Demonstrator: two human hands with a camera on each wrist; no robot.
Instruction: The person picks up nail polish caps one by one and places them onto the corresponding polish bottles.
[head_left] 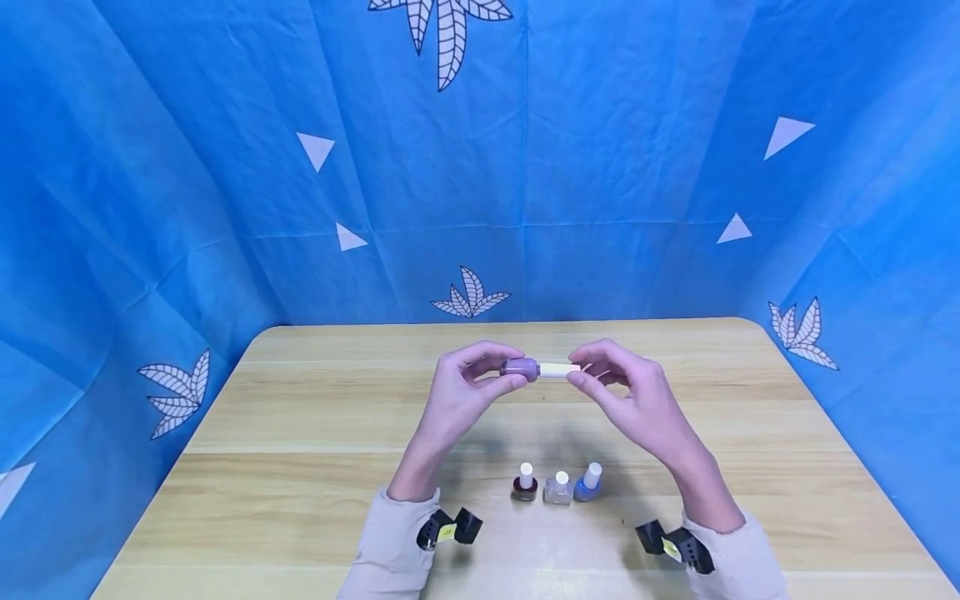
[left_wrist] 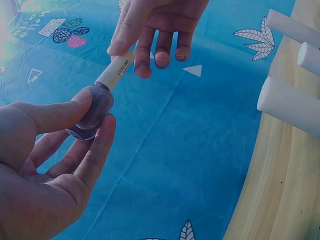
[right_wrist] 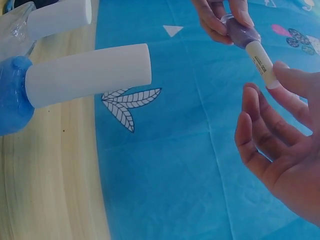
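Note:
A bottle of purple nail polish (head_left: 520, 368) with a long white cap (head_left: 557, 370) is held sideways above the table. My left hand (head_left: 467, 387) pinches its glass body between thumb and fingers. At the cap's far end, my right hand (head_left: 633, 400) pinches with thumb and forefinger, its other fingers loosely bent in the right wrist view. Small print marks the cap (left_wrist: 116, 70) in the left wrist view. Nearer the body stand three more polish bottles with white caps: a dark red one (head_left: 525, 483), a clear one (head_left: 558, 489) and a blue one (head_left: 588, 483).
The light wooden table (head_left: 315, 417) reaches back to a blue cloth (head_left: 525, 167) with white leaf and triangle prints, which also hangs along both sides. The three standing bottles sit between the forearms. A black wrist camera (head_left: 450, 528) is strapped over the left sleeve.

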